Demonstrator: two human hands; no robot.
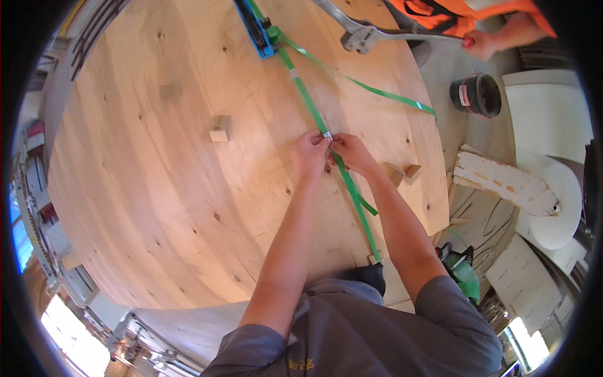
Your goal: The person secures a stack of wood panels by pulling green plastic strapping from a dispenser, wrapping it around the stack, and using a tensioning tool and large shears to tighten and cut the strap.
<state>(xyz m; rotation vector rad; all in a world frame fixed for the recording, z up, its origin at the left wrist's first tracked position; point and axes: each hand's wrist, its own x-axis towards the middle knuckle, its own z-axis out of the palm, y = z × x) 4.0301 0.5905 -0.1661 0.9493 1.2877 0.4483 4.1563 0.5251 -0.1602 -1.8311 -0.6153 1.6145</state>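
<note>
A green strapping band [306, 97] runs over a broad plywood sheet [169, 188] toward my body. My left hand [308, 154] and my right hand [352, 153] meet on the band, fingertips pinched around a small silvery metal seal [327, 136] that sits on it. Farther up the band, a blue strap tensioner [256, 31] grips it, and a loose green strap tail [383, 93] trails off to the right. Another short strap end [367, 204] sticks out below my hands.
At the top right, a co-worker's hand [480, 45] holds a long-handled metal tool [361, 38] over the plywood. Small wood blocks [220, 129] lie on the sheet. A black bucket [476, 95] and a scuffed board [502, 180] are on the floor at right.
</note>
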